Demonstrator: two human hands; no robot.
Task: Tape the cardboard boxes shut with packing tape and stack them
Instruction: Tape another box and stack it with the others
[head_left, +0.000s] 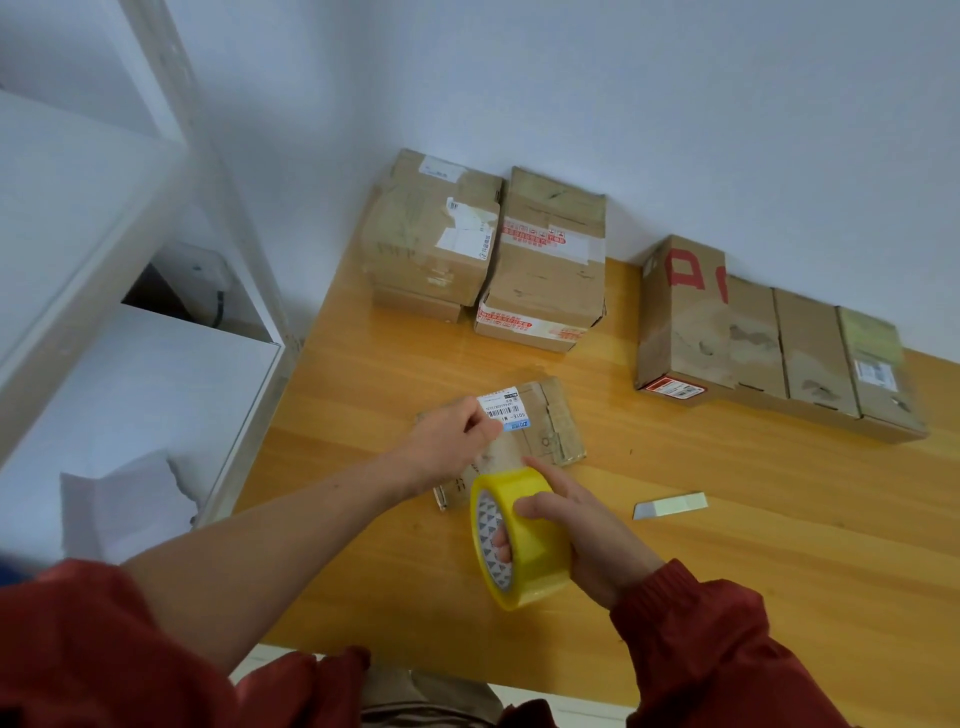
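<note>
right hand (589, 540) grips the tape roll (537, 556), hole facing left; left hand (451, 442) pinches the tape end (497, 448) over the box (551, 422).

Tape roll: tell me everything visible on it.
The tape roll is a wide reel of yellowish translucent packing tape on a core printed inside with grey triangles. It stands on edge at the near end of the small flat box, over the table. The right hand grips it, fingers through the core, thumb and forefinger on the outer winding. A clear strip appears to run from it across the box to the left hand, which pinches its end by the label.
</note>
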